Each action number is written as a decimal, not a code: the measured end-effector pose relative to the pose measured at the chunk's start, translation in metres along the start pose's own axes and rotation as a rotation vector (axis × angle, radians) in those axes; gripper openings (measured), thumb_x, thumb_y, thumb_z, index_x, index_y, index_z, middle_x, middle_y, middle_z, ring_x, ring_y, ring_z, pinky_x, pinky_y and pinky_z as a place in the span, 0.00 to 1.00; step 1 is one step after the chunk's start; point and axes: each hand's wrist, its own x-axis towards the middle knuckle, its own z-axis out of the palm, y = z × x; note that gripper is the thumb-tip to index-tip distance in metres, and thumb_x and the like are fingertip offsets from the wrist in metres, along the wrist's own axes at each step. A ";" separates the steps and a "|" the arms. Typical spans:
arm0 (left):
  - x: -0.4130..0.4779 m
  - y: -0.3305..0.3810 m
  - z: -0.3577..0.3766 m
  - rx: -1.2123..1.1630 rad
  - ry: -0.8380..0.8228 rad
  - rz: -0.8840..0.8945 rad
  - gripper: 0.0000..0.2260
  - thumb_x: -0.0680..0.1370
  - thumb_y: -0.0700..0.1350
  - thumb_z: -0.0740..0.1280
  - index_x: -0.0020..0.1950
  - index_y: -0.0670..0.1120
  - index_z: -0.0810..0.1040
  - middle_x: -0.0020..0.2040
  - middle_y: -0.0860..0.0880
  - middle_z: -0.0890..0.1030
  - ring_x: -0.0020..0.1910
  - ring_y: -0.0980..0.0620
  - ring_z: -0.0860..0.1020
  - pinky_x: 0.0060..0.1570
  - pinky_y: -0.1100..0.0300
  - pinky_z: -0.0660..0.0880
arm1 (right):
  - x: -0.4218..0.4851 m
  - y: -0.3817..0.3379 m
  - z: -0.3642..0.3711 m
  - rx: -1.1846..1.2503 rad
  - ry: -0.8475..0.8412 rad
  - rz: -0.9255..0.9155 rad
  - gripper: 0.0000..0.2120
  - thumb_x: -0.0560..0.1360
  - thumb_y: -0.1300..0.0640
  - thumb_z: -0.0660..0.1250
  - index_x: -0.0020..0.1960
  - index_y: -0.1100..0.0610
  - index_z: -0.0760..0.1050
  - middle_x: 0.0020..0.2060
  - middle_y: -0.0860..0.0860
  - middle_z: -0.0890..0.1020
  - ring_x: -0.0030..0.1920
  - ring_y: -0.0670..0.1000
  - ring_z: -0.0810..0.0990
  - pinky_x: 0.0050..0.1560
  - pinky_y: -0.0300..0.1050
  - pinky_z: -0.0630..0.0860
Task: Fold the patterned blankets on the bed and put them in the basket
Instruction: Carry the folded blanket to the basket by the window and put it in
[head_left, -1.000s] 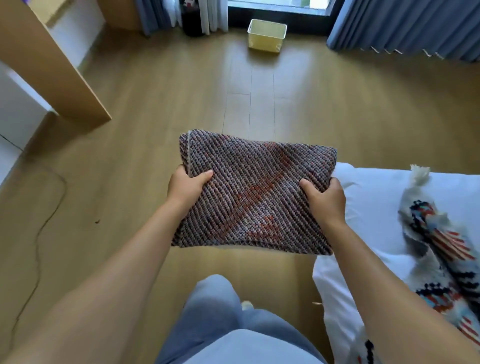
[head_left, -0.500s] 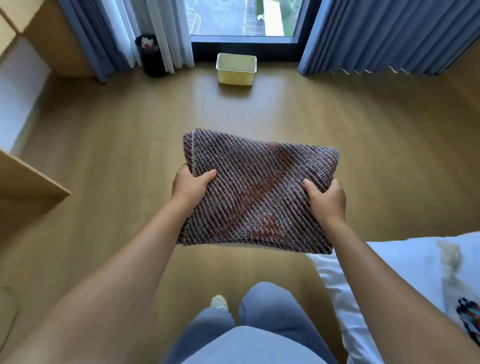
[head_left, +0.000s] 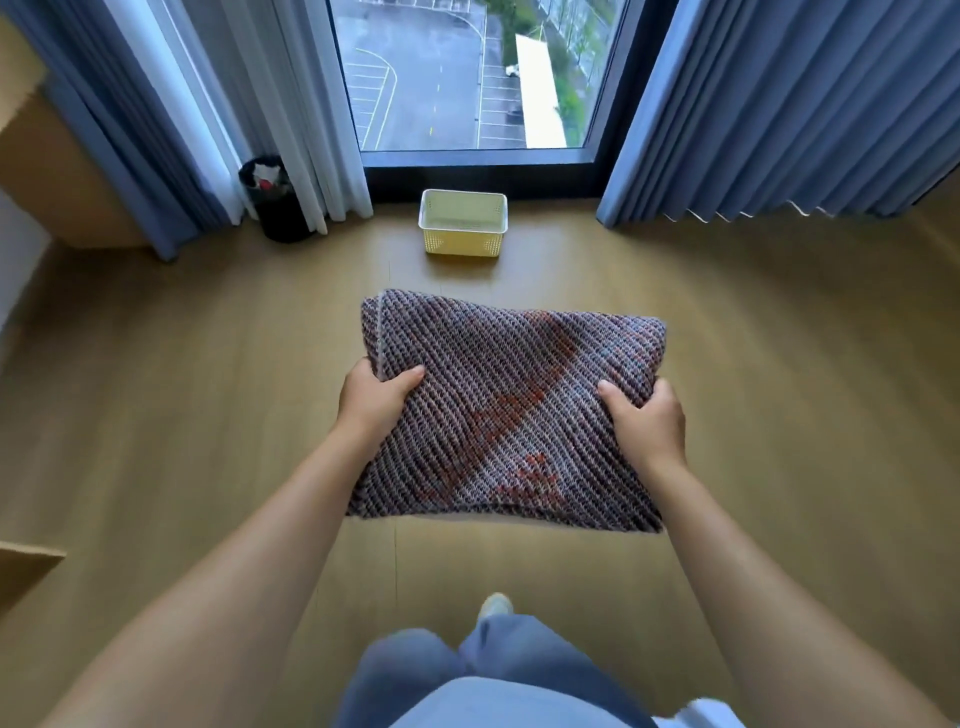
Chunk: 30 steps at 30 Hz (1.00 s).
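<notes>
A folded knitted blanket, dark grey-purple with a red-orange diagonal pattern, is held flat in front of me above the wooden floor. My left hand grips its left edge and my right hand grips its right edge, thumbs on top. A pale yellow plastic basket stands on the floor straight ahead, just below the window, and looks empty. The bed and the other blanket are out of view, apart from a white sliver at the bottom right.
Blue curtains hang on both sides of the window, with white sheers on the left. A black waste bin stands left of the basket. Wooden furniture lines the left wall. Bare wooden floor lies between me and the basket.
I have walked away from the bed toward the window. The basket has come nearer and centred ahead, and the bed with the second blanket has slid out of view. My grip is unchanged.
</notes>
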 end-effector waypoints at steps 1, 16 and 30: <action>0.024 0.012 0.003 -0.006 0.006 -0.001 0.18 0.73 0.46 0.70 0.60 0.42 0.71 0.56 0.44 0.79 0.53 0.45 0.78 0.58 0.47 0.75 | 0.025 -0.012 0.010 -0.002 -0.006 -0.008 0.13 0.71 0.48 0.68 0.49 0.54 0.69 0.42 0.47 0.76 0.44 0.52 0.76 0.47 0.46 0.73; 0.431 0.173 0.042 -0.083 -0.080 -0.077 0.13 0.73 0.42 0.71 0.55 0.45 0.73 0.51 0.46 0.80 0.46 0.48 0.79 0.50 0.54 0.75 | 0.362 -0.168 0.193 -0.006 0.042 0.066 0.13 0.71 0.49 0.69 0.50 0.54 0.70 0.45 0.49 0.78 0.45 0.52 0.76 0.48 0.45 0.72; 0.751 0.287 0.156 -0.037 -0.084 -0.145 0.17 0.73 0.41 0.70 0.62 0.43 0.73 0.58 0.44 0.79 0.54 0.44 0.78 0.59 0.46 0.73 | 0.693 -0.239 0.311 0.007 -0.009 0.170 0.12 0.71 0.51 0.70 0.48 0.54 0.69 0.45 0.50 0.77 0.45 0.52 0.75 0.48 0.43 0.69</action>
